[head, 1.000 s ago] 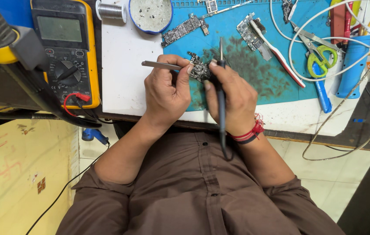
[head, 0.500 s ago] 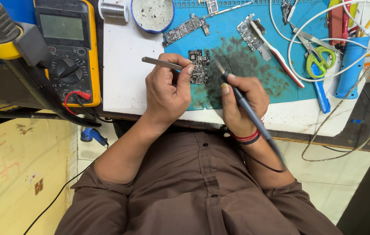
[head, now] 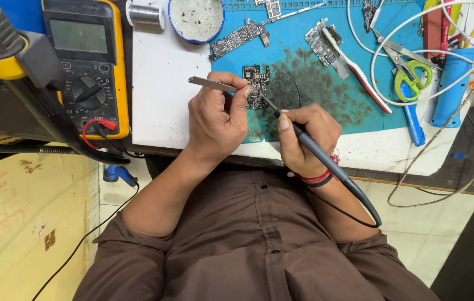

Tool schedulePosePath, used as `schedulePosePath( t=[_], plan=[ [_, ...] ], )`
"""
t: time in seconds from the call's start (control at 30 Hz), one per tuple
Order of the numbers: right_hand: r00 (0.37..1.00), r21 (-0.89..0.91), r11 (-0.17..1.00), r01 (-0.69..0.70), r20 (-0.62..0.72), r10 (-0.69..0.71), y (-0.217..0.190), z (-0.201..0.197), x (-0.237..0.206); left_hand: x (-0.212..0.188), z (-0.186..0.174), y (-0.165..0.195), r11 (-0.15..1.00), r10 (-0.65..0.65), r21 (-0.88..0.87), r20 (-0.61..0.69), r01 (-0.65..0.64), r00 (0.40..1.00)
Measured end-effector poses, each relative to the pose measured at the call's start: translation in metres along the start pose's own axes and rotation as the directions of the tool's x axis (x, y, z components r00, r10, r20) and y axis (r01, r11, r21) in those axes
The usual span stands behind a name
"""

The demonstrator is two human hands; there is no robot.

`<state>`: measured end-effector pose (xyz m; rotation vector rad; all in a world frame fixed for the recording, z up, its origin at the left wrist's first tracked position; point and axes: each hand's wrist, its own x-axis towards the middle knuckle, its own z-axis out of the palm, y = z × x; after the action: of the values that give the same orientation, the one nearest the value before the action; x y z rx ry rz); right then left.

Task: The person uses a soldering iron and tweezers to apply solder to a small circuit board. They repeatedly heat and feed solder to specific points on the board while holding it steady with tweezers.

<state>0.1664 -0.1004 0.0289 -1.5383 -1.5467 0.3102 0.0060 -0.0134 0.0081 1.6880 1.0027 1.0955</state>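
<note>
Hands meet over a small dark circuit board (head: 257,85) that lies on the blue work mat (head: 326,89), near the mat's left edge. In the head view, our only one, we see our left hand (head: 214,120) curled, its thumb and forefinger pinching a pair of metal tweezers (head: 213,84). The tweezers lie nearly level, their free end pointing left over the white bench top (head: 161,95) and their tips at the board's left side. Our right hand (head: 304,136) is closed around a dark soldering iron (head: 326,161), gripped like a pen. Its thin tip slants up and left to the board's lower right corner, and its cord trails down past a red wrist band (head: 318,178).

Left of the bench top we see a yellow multimeter (head: 87,61) with red and black leads plugged in. Above our hands stand a round blue-rimmed tin (head: 196,19) and a spool of solder wire (head: 145,13). Further circuit boards (head: 240,38) lie on the mat, and at its right edge we see green-handled scissors (head: 407,72) among white cables (head: 415,39). We wear a brown shirt (head: 254,245).
</note>
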Motion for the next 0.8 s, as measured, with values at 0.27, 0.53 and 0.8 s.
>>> schedulePosePath(
  t=[0.27, 0.53, 0.8],
  plan=[
    [1.0, 0.005, 1.0, -0.001, 0.015, 0.001, -0.0004, -0.0003, 0.0004, -0.0005, 0.0001, 0.0, 1.0, -0.007, -0.005, 0.001, 0.007, 1.0],
    [1.0, 0.004, 1.0, 0.0, 0.014, 0.0, -0.0003, -0.0009, 0.001, -0.0009, -0.0001, 0.0001, 0.999, -0.038, 0.001, 0.002, 0.038, 0.999],
    [1.0, 0.021, 1.0, -0.007, 0.019, 0.007, -0.0026, -0.0007, 0.0047, 0.0015, -0.0001, 0.0001, 1.0, -0.011, 0.012, 0.003, 0.011, 1.0]
  ],
)
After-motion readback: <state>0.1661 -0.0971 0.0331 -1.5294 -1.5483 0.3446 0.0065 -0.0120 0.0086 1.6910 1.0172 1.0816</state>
